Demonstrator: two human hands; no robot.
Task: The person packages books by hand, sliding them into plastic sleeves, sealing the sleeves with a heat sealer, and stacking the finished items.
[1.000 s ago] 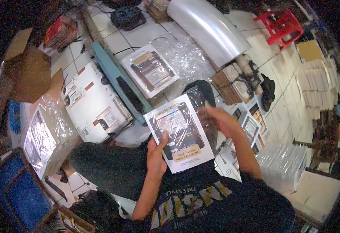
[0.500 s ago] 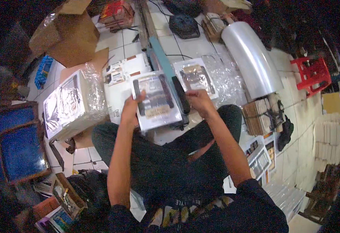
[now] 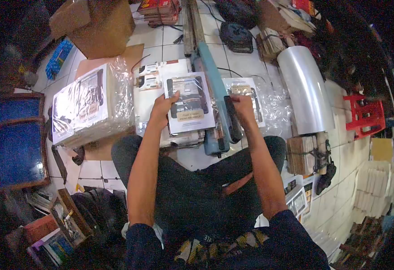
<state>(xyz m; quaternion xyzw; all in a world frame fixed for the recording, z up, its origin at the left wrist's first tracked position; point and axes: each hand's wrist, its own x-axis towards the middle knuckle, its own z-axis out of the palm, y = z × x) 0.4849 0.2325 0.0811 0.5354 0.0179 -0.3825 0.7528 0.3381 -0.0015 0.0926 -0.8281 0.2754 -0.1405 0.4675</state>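
Observation:
A white-covered book (image 3: pixel 189 101), its cover printed with a dark-framed picture, is in my left hand (image 3: pixel 163 110), thumb on top and fingers beneath the left edge. The book's right edge lies against the long teal heat sealer (image 3: pixel 211 74). My right hand (image 3: pixel 245 109) is closed at the black handle (image 3: pixel 233 119) on the sealer's arm. White printed sheets or books (image 3: pixel 149 96) lie under and left of the held book. Right of the sealer, another book (image 3: pixel 255 101) with a similar cover rests in clear plastic film.
A tall stack of wrapped books (image 3: pixel 89 101) stands at left, near an open cardboard box (image 3: pixel 100 31). At right are a large roll of clear film (image 3: pixel 304 90), a tied bundle (image 3: pixel 303 155) and a red plastic stool (image 3: pixel 363 114). Blue framed panels (image 3: pixel 19 153) lie far left.
My view has shifted, so most things sit farther right. The held book has gone from slightly tilted to nearly straight. My right hand stays at the sealer's handle.

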